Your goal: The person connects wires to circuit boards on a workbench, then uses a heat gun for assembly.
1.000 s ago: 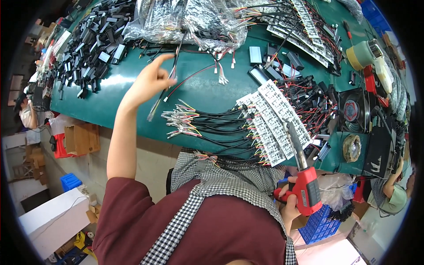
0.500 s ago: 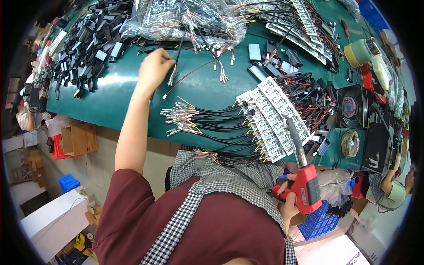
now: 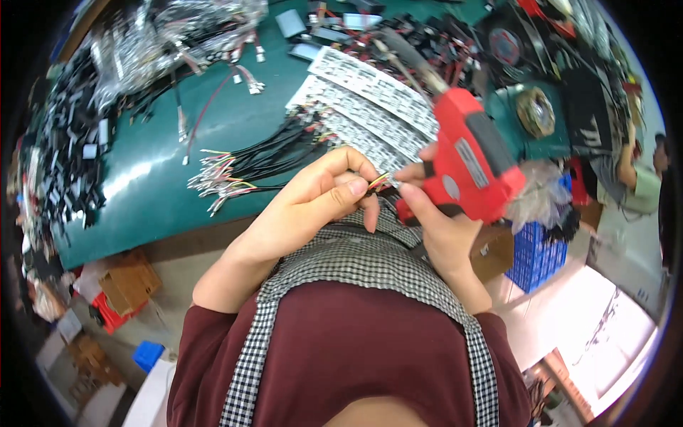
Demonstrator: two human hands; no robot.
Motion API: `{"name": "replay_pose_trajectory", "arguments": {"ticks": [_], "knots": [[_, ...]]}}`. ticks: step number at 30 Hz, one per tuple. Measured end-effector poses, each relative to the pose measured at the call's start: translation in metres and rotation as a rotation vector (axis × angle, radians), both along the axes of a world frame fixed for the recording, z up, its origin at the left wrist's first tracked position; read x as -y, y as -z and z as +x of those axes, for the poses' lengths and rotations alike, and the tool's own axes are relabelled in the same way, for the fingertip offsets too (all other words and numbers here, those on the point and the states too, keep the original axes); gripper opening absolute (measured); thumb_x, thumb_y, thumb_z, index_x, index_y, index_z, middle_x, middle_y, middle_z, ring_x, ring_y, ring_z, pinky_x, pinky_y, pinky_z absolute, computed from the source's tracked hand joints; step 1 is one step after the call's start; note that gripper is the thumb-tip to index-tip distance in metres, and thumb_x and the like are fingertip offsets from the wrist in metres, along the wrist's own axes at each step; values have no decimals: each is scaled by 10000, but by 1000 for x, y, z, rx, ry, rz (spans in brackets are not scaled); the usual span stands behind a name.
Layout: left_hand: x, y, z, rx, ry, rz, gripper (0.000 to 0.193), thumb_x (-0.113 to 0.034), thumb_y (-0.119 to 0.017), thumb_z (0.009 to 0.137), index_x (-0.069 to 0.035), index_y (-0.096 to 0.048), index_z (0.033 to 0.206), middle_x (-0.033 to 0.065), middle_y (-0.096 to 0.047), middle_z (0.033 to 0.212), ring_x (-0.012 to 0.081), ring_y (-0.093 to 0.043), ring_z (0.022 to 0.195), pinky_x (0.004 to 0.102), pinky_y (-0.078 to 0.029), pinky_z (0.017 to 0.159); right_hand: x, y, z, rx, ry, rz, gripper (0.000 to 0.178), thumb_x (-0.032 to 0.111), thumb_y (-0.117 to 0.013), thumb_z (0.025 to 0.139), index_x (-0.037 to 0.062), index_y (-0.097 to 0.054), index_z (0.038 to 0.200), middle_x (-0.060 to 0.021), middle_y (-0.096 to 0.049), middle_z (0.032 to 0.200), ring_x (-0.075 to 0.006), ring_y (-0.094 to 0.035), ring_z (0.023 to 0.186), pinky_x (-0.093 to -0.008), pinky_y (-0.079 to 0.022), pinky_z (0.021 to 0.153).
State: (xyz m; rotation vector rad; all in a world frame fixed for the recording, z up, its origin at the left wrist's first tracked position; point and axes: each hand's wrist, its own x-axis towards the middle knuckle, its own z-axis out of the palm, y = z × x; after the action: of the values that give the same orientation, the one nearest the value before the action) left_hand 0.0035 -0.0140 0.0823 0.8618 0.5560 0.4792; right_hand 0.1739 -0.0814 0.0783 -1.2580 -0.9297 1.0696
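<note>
In front of my apron, my left hand (image 3: pixel 313 206) pinches a cable end with thin yellow, red and black wires (image 3: pixel 380 179). My right hand (image 3: pixel 445 231) is closed round a red and black soldering gun (image 3: pixel 469 160), its metal barrel (image 3: pixel 416 60) pointing up and away from me. The right thumb and a fingertip also come together at the wire ends, close to the left fingertips. Just beyond the hands lie white circuit board panels (image 3: pixel 370 110) with black cables (image 3: pixel 263 153) fixed along their left edge. The cables' stripped, coloured ends (image 3: pixel 217 178) fan out leftward on the table.
Clear plastic bags of cables (image 3: pixel 178 46) lie at the far left of the green table (image 3: pixel 149 164). A heap of small black housings (image 3: pixel 75 156) covers its left end. A fan (image 3: pixel 505 46) and a tape roll (image 3: pixel 535 112) stand right. A blue crate (image 3: pixel 535 256) sits below.
My left hand has come back from the far side of the table and now holds a cable end beside my right hand. The soldering gun is higher in view, and the view has shifted.
</note>
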Motion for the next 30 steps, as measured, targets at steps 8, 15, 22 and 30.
{"name": "replay_pose_trajectory", "arguments": {"ticks": [8,15,22,30], "knots": [[7,8,16,-48,84,-40,144,-182,-428,975,-51,-446,1033,58,-579,784,64,-495,709,199,-363,628,7,-3,4,-42,-25,-14,400,-26,-605,842,-4,-441,1207,-51,-623,910,-73,-594,804,-199,-458,651],[22,13,28,-50,-142,60,115,-48,-508,923,-21,-435,1008,12,-543,789,14,-458,655,178,-358,583,6,-1,3,2,-14,30,406,-28,-605,839,-7,-443,1211,-49,-613,911,-81,-598,815,-210,-489,674],[21,18,28,-139,-186,256,147,-6,-569,881,-4,-461,979,-3,-527,776,6,-454,661,156,-353,568,4,-3,1,14,-25,9,393,-41,-585,839,-2,-445,1203,-34,-594,899,-73,-580,795,-204,-481,667],[21,17,31,-195,-308,433,38,13,-565,868,6,-551,903,-18,-513,768,10,-460,674,175,-379,580,-1,-4,-4,-14,26,29,367,-45,-574,836,-6,-446,1178,-43,-572,916,-83,-574,801,-222,-485,682]]}}
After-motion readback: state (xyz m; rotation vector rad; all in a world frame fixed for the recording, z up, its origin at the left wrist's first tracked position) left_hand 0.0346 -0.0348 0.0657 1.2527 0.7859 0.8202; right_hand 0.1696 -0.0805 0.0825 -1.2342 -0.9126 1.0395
